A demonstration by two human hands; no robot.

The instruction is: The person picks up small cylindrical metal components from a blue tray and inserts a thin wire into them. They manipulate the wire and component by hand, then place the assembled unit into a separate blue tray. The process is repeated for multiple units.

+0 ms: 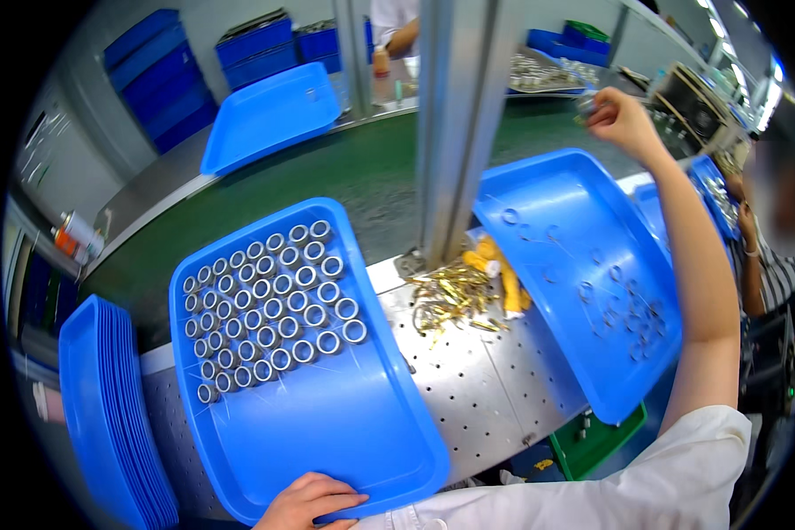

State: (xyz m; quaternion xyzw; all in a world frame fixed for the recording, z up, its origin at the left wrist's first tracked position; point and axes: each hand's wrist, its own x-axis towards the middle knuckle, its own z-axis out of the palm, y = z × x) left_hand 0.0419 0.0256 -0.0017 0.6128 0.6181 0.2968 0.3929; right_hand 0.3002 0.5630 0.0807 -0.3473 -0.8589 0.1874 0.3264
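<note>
My left hand (314, 502) lies over the near rim of a blue tray (327, 433), its fingers stretched out and holding nothing. Rows of short metal cylinders (272, 307) with pale ring-shaped tops stand upright in the far part of that tray. My right arm reaches far out to the right. At its end my right hand (625, 124) is closed in a pinch on a small silvery part (586, 106), blurred and partly covered by the fingers. Below that hand is a second blue tray (539, 230), tilted, with loose thin metal rings (636, 309) scattered in it.
A metal post (459, 132) rises between the trays, with brass-coloured pieces (455, 296) and a yellow object (508, 283) at its foot. Behind runs a green belt (375, 172). Stacked blue trays (106, 406) stand at left; a person (773, 256) is at far right.
</note>
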